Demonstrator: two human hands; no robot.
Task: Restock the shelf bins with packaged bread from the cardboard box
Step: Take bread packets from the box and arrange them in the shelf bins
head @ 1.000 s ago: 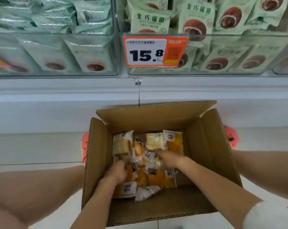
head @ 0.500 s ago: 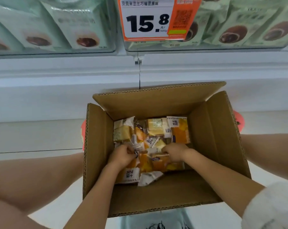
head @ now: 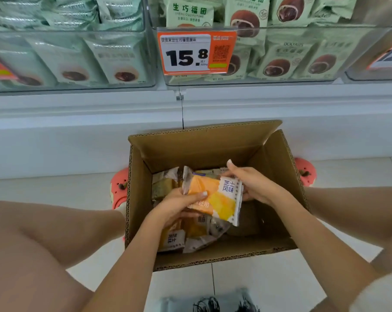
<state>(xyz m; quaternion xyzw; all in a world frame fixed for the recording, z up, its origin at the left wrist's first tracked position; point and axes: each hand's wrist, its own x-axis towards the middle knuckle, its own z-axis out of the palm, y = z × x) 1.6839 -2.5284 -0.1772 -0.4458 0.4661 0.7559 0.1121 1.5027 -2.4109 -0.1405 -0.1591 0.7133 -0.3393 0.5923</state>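
Both hands, left hand (head: 179, 204) and right hand (head: 251, 185), gripped 1 bread packet (head: 215, 197) over the cardboard box (head: 278, 158); slick film risked slipping.

The floor (head: 269, 289) is made of big, pale, shiny tiles with thin dark lines between them. A long white shelf base (head: 78, 136) runs across the back, with a thin dark gap (head: 182, 113) down its middle. Up on the shelf hangs an orange and white price tag (head: 196, 52) that says 15.8. Part of another orange tag (head: 388, 57) shows at the far right. The light is bright and even.
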